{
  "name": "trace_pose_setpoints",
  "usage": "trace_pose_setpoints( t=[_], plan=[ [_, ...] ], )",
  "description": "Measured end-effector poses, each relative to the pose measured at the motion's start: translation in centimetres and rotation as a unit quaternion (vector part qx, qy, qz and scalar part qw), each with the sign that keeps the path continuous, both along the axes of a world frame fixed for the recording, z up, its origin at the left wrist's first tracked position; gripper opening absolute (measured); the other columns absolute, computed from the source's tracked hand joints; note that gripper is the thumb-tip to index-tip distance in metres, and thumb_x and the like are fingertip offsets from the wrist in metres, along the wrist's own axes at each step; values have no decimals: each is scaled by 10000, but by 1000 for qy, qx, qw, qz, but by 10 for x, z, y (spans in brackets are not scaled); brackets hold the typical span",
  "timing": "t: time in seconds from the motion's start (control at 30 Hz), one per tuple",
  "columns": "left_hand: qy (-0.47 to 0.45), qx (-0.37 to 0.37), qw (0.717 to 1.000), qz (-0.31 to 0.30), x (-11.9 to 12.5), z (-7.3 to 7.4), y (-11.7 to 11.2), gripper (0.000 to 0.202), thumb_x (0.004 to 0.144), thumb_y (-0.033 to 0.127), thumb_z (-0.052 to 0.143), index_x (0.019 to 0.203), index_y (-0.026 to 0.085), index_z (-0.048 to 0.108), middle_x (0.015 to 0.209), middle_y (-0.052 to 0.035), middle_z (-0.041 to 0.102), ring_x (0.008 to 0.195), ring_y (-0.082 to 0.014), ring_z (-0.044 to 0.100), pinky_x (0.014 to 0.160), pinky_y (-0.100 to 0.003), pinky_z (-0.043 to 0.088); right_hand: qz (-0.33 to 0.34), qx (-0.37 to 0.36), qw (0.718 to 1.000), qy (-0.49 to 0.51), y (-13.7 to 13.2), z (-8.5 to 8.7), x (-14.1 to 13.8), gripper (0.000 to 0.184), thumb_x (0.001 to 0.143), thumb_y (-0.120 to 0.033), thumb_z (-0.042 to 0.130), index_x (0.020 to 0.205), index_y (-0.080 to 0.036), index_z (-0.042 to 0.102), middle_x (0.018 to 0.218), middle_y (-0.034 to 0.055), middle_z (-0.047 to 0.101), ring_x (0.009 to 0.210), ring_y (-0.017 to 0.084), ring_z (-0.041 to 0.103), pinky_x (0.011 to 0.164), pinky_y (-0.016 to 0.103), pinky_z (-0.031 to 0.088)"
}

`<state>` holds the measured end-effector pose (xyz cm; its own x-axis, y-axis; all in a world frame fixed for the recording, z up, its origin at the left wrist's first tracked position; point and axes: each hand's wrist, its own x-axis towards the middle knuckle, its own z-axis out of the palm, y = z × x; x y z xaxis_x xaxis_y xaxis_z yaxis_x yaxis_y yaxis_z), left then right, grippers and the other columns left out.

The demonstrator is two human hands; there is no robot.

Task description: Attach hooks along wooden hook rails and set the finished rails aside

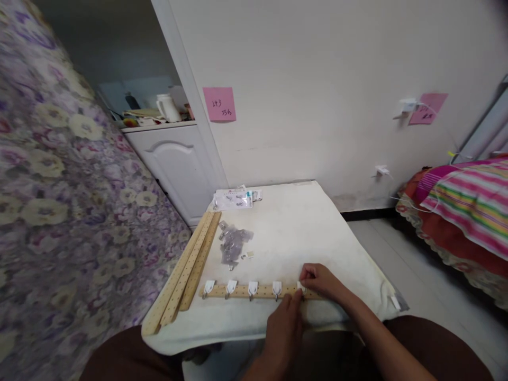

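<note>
A pale wooden strip with drilled holes (264, 290) lies crosswise near the table's front edge. Several white adhesive hooks with metal ends, such as one white hook (253, 287), sit spaced along it. At the strip's right part, another white hook (300, 286) is partly covered by my fingers. My left hand (284, 324) reaches from the front, its fingers together and their tips at the lower part of that hook. Curled over the same hook from the right is my right hand (320, 280), closed with thumb and forefinger near its upper edge.
More perforated wooden strips (186, 270) lie lengthwise along the table's left side. Clear plastic wrappers (233, 244) are heaped beside them, with a small pale piece (250, 255) nearby. Packaged hooks (234, 200) rest at the back. A floral curtain (79, 185) hangs left of the table.
</note>
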<state>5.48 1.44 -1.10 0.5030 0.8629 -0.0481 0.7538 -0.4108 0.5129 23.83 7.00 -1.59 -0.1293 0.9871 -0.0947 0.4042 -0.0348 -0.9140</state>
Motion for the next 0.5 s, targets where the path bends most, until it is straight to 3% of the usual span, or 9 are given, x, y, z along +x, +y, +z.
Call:
trace_pose_setpoints(
  t=[0.27,0.5],
  plan=[
    [11,10,1000,-9,0,1,0,541,829,151,345,1365,210,381,1149,-108,567,1001,-220,590,869,-326,473,35,-6,999,4,-4,12,3,29,663,-165,575,686,-164,593,580,-44,548,547,89,454,505,189,319],
    [45,4,999,-11,3,4,1,532,846,160,325,1373,208,369,1131,-113,572,990,-235,595,847,-340,480,80,-26,996,26,-4,12,10,124,641,-149,601,764,-158,611,660,-29,590,604,101,506,536,193,365]
  ],
)
